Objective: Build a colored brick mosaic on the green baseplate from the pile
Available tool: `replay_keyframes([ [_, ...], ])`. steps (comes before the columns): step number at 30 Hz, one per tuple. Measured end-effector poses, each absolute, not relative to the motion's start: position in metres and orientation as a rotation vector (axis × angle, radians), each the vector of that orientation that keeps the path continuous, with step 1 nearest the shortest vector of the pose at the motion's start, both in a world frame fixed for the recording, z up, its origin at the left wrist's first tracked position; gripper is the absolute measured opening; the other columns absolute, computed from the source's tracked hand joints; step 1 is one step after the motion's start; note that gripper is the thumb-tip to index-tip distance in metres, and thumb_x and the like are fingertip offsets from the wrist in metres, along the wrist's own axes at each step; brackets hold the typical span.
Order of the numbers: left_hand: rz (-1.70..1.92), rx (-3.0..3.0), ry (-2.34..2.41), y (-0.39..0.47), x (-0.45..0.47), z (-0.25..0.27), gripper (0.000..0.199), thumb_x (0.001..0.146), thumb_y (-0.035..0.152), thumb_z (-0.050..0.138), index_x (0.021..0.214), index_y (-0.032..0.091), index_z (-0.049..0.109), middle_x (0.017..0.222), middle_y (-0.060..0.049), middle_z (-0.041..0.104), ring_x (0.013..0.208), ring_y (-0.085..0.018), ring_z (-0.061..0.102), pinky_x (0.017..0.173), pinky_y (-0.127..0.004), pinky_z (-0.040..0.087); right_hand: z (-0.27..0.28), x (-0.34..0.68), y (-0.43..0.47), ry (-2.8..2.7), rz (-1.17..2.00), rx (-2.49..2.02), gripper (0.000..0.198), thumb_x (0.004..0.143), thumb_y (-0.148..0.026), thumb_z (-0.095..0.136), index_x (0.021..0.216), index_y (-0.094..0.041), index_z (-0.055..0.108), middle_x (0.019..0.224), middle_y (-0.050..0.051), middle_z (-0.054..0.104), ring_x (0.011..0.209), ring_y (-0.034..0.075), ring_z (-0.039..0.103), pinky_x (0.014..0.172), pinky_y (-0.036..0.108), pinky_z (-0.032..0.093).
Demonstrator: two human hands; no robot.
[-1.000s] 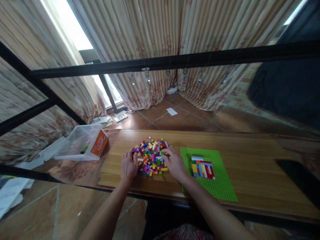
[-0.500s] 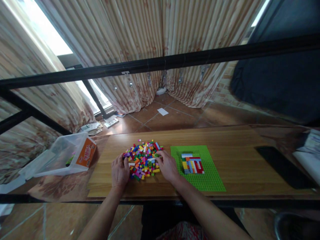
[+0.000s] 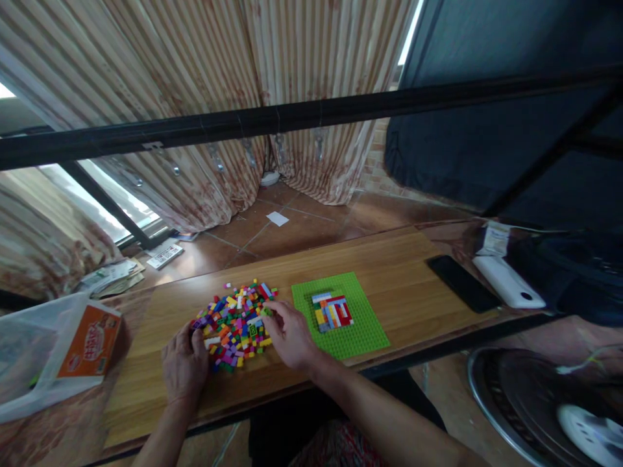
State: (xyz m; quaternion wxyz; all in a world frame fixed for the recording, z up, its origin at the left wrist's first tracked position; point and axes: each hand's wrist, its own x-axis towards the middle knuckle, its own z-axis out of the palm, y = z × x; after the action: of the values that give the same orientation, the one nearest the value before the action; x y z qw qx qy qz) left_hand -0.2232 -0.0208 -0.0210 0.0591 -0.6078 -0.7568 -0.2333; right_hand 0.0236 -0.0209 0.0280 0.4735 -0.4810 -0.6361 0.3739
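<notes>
A heap of loose toy bricks (image 3: 236, 324) in many colours lies on the wooden board between my hands. My left hand (image 3: 185, 360) rests at the heap's left edge, its fingers curled and a dark purple brick (image 3: 196, 324) at the thumb and fingertip. At the right side of the heap, my right hand (image 3: 294, 334) pinches a small lime-green brick (image 3: 267, 312) between thumb and fingers. Right of that hand is a green baseplate (image 3: 363, 324). A low, multicoloured block of joined bricks (image 3: 331, 312), in red, light blue, yellow, orange and white, sits on it.
The wooden board (image 3: 399, 259) carries a black phone (image 3: 462, 283) at the right, with a white device (image 3: 509, 282) beyond it. A clear plastic box (image 3: 48, 350) with an orange label stands at the left. A dark metal bar (image 3: 292, 118) crosses ahead.
The camera view has swung to the right, so everything appears further left. Both hands stay at the heap, and the lime-green brick in my right hand now shows more clearly.
</notes>
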Motion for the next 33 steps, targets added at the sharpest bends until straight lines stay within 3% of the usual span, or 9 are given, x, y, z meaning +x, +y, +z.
replay_keyframes([
  [3,-0.72,-1.813,-2.32,-0.021,-0.223,-0.02,0.042,0.091,0.037,0.031,0.114,0.014,0.057,0.11,-0.014,0.063,0.106,-0.027,0.054,0.096,-0.042,0.038,0.03,0.039,-0.037,-1.353,1.15,-1.116,0.031,0.089,-0.03,0.05,0.118,-0.024,0.059,0.079,0.001,0.061,0.065,0.012,0.056,0.059,0.025,0.045],
  [6,-0.732,-1.803,-2.326,-0.021,-0.223,-0.02,0.044,0.091,0.039,0.031,0.114,0.013,0.058,0.109,-0.014,0.063,0.106,-0.028,0.054,0.095,-0.043,0.039,0.032,0.064,-0.05,-1.039,1.408,-1.043,0.031,0.087,-0.04,0.052,0.111,-0.022,0.062,0.07,-0.001,0.06,0.054,0.01,0.053,0.051,0.024,0.043],
  [10,-0.718,-1.822,-2.31,-0.02,-0.222,-0.02,0.045,0.091,0.039,0.03,0.115,0.013,0.057,0.11,-0.015,0.063,0.107,-0.029,0.054,0.095,-0.044,0.039,0.037,0.109,-0.066,-0.628,1.623,-1.021,0.038,0.075,-0.042,0.068,0.107,-0.022,0.064,0.079,0.002,0.067,0.065,0.012,0.061,0.063,0.027,0.05],
  [13,-0.713,-1.817,-2.308,-0.019,-0.222,-0.021,0.046,0.091,0.04,0.03,0.114,0.012,0.057,0.11,-0.016,0.062,0.106,-0.029,0.054,0.095,-0.044,0.039,0.035,0.142,-0.073,-0.576,1.572,-1.081,0.04,0.07,-0.041,0.074,0.105,-0.022,0.067,0.082,0.001,0.068,0.069,0.011,0.061,0.068,0.026,0.05],
  [19,-0.717,-1.836,-2.289,-0.019,-0.224,-0.022,0.042,0.09,0.038,0.032,0.113,0.014,0.058,0.109,-0.014,0.063,0.106,-0.028,0.055,0.096,-0.044,0.039,0.015,0.183,-0.063,-0.715,1.265,-1.316,0.055,0.061,-0.048,0.079,0.105,-0.02,0.062,0.077,0.001,0.068,0.065,0.014,0.061,0.064,0.029,0.052],
  [26,-0.73,-1.829,-2.307,-0.02,-0.223,-0.021,0.045,0.089,0.04,0.031,0.113,0.014,0.058,0.11,-0.015,0.063,0.107,-0.029,0.055,0.097,-0.044,0.038,0.006,0.191,-0.052,-0.9,1.148,-1.403,0.039,0.063,-0.044,0.075,0.09,-0.018,0.065,0.076,0.003,0.069,0.063,0.015,0.061,0.061,0.029,0.051],
  [33,-0.718,-1.81,-2.354,-0.021,-0.219,-0.016,0.048,0.09,0.042,0.029,0.114,0.012,0.058,0.11,-0.016,0.063,0.107,-0.029,0.054,0.096,-0.044,0.039,0.001,0.191,-0.057,-1.111,1.068,-1.521,0.03,0.072,-0.037,0.063,0.095,-0.019,0.071,0.084,0.005,0.071,0.071,0.017,0.061,0.068,0.032,0.049],
])
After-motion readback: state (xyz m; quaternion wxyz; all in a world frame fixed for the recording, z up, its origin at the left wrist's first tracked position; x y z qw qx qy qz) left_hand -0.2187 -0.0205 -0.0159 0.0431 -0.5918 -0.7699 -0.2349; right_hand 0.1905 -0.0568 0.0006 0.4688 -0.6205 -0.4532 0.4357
